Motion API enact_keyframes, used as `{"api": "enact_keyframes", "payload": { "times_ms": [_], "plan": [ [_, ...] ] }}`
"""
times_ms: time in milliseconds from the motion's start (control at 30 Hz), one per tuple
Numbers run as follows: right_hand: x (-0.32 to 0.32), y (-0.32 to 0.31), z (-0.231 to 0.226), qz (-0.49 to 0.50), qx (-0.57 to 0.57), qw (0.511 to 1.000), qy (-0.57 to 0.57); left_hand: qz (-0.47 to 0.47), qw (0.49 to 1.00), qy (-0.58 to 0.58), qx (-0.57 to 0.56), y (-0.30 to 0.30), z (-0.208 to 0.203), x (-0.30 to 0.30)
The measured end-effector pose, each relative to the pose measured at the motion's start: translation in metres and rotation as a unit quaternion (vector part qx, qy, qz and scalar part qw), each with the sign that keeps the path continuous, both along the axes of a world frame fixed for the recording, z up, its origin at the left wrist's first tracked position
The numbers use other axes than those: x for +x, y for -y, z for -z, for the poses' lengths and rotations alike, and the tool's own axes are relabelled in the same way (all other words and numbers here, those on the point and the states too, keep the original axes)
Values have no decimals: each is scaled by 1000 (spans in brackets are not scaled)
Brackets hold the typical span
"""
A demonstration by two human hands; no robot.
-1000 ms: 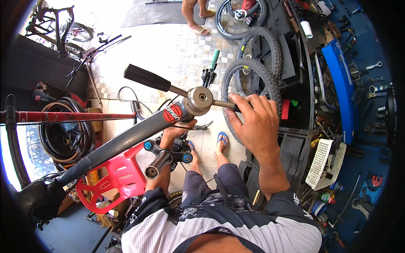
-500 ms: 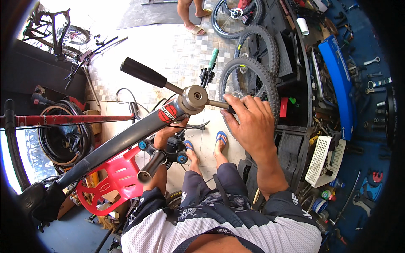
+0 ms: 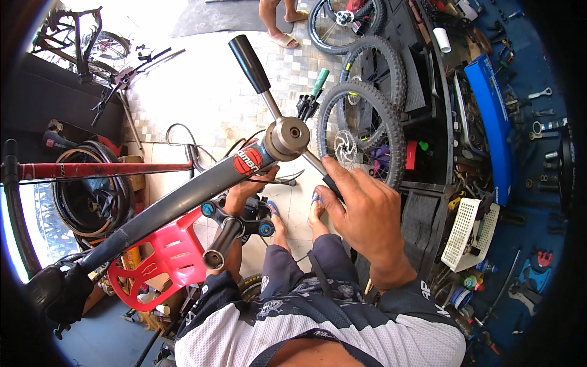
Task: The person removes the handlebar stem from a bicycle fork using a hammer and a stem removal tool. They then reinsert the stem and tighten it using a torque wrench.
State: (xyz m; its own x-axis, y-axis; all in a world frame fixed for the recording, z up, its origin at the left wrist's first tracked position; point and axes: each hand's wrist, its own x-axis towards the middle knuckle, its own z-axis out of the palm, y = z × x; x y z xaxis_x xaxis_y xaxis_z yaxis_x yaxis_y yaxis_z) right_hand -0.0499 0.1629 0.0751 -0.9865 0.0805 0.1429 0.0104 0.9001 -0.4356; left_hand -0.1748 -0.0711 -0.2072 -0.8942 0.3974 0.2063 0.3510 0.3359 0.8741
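Note:
A dark grey bike frame tube [image 3: 177, 199] with a round red sticker slants up from the lower left. At its upper end sits a two-handled tool [image 3: 287, 136] with a round steel hub. One black grip [image 3: 249, 63] points up and away. My right hand [image 3: 370, 214] is closed on the other grip, at the near right, thumb and fingers around it. Below the tube's upper end, my left hand [image 3: 239, 194] reaches up with bent fingers; the tube partly hides them and what they hold. Beside that forearm is a dark metal part [image 3: 225, 241] with blue-centred ends.
A red plastic chair [image 3: 165, 263] stands at lower left, under the tube. Several bike wheels [image 3: 394, 131] lean along the right bench, where a white basket [image 3: 465, 235] and blue box [image 3: 489, 122] lie. A red bike tube [image 3: 110, 170] crosses the left. Another person's feet [image 3: 286, 40] show far ahead.
The tool has turned clockwise: its far grip swung from upper left to nearly straight ahead. My right hand came nearer to me with the other grip. My left hand stayed below the tube.

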Motion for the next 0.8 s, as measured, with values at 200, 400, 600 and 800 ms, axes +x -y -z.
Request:
{"api": "enact_keyframes", "payload": {
  "times_ms": [200,400,600,800],
  "plan": [
    [-6,-19,8,-19,-36,999,-5,15,999,-31,-17,-1,3,0],
    [-40,-56,23,-6,26,1000,0,18,998,-18,-57,-2,-2,-5],
    [-67,-65,39,-27,70,992,-98,8,999,15,-50,-3,2,0],
    [-48,-58,35,-6,65,996,-52,62,965,-218,-129,-3,-6,-12]
  ]
}}
